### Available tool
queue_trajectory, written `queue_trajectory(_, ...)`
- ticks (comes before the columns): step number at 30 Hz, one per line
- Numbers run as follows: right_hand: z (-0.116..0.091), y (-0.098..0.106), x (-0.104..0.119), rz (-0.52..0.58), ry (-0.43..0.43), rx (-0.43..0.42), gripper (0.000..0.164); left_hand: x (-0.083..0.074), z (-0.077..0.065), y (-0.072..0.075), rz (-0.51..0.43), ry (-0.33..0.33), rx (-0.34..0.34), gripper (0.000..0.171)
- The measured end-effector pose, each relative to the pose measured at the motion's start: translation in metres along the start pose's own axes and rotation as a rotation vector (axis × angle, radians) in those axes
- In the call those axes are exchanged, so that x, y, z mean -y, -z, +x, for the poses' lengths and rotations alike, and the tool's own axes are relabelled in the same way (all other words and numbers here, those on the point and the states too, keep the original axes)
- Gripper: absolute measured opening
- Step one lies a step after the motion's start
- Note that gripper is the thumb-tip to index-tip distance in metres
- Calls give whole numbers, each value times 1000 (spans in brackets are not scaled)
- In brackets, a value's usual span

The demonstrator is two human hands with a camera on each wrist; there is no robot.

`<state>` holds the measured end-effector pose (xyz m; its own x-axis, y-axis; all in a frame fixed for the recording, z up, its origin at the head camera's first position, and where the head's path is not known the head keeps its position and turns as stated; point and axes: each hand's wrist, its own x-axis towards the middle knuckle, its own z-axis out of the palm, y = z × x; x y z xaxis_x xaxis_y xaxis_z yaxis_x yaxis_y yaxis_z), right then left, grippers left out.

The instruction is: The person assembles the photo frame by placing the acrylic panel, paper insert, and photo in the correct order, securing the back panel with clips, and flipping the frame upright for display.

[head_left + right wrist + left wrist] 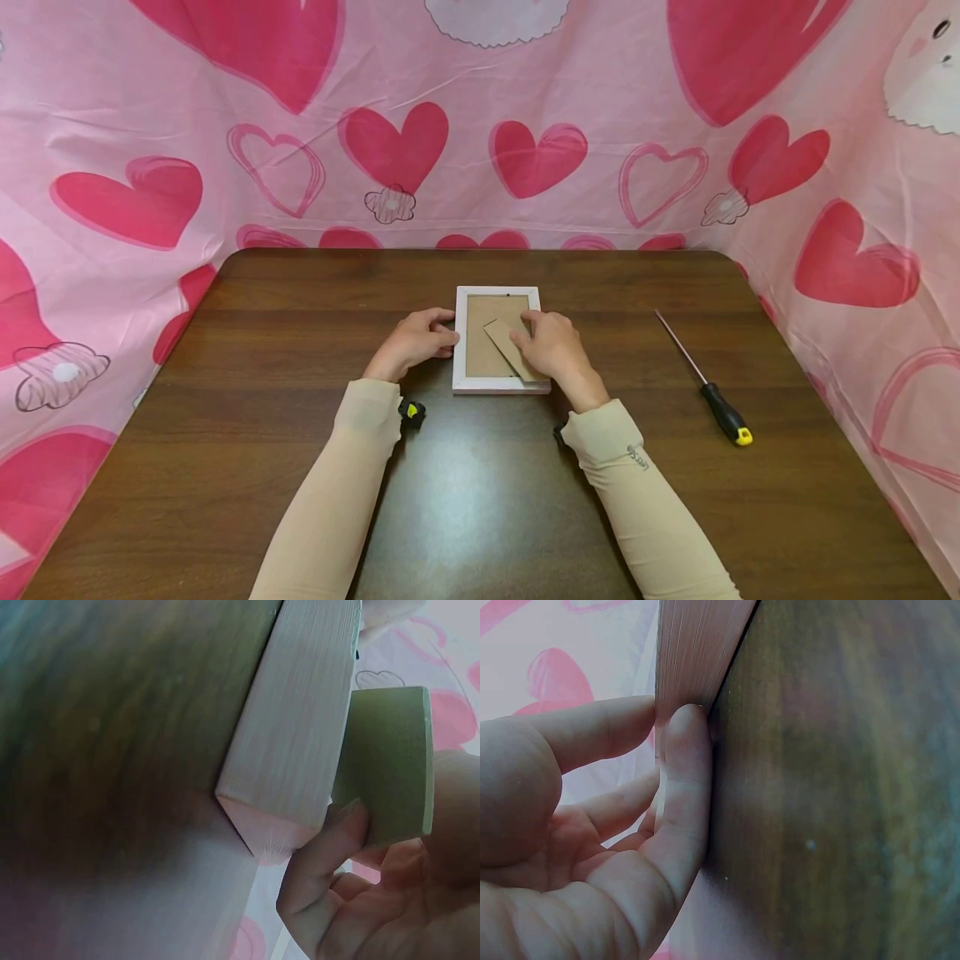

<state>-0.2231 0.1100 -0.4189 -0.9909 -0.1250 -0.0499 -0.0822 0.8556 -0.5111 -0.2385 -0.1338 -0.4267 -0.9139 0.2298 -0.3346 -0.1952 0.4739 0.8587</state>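
Observation:
A white picture frame (461,362) lies back side up on the table, showing its brown backing board (486,307). My left hand (414,340) rests against the frame's left side. In the left wrist view, the fingers (687,761) touch the side of the frame (697,645) just above the tabletop. The cardboard easel stand (501,337) slants over the lower right of the backing. My right hand (557,346) pinches this stand; in the right wrist view the stand (386,757) rises from the frame with fingertips against it.
A screwdriver (720,412) with a black and yellow handle lies on the right of the wooden table (225,433), its shaft pointing away. A pink cloth with hearts (540,158) hangs around the table's back and sides. Both wrists wear small black devices.

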Motion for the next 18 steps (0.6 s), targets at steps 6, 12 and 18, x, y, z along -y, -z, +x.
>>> queue_trajectory(6, -1, 0, 1, 12, 2, -1, 52, 1, 1, 0, 0, -2, 1, 55)
queue_trajectory(12, -1, 0, 2, 21, -2, 3, 51, 1, 1, 0, 0, -1, 1, 55)
queue_trajectory(18, -1, 0, 1, 27, -2, 7, 51, 2, 2, 0, 3, -4, -1, 55)
